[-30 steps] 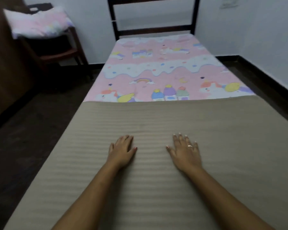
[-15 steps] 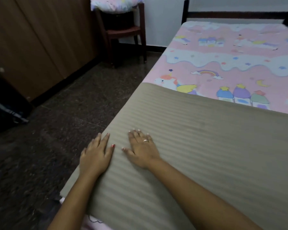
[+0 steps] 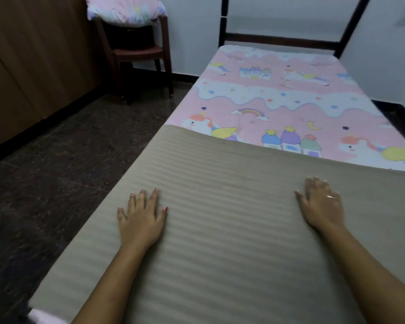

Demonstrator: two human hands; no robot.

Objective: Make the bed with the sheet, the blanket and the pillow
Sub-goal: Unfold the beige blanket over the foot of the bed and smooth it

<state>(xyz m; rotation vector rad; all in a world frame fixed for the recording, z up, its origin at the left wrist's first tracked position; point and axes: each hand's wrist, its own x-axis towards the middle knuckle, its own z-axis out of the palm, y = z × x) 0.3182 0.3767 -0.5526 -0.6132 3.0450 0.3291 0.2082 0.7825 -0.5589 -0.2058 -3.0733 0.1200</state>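
Observation:
A pink sheet (image 3: 278,99) printed with unicorns and rainbows covers the bed up to the dark headboard (image 3: 281,39). A beige striped blanket (image 3: 232,230) lies flat over the near half of the bed. My left hand (image 3: 142,218) rests palm down on the blanket near its left edge, fingers spread. Flat on the blanket towards the right lies my right hand (image 3: 323,204), with a ring on one finger. Neither hand holds anything. The pink pillow (image 3: 126,10) sits on a chair at the back left.
The dark red chair (image 3: 140,54) stands in the corner beside a brown wooden wardrobe (image 3: 33,66) along the left wall. Dark speckled floor (image 3: 68,164) runs left of the bed. White walls close in behind and to the right.
My hands have slid apart across the blanket: half a second ago they lay side by side at its left edge, now the right hand is far to the right. The view has turned back to the bed.

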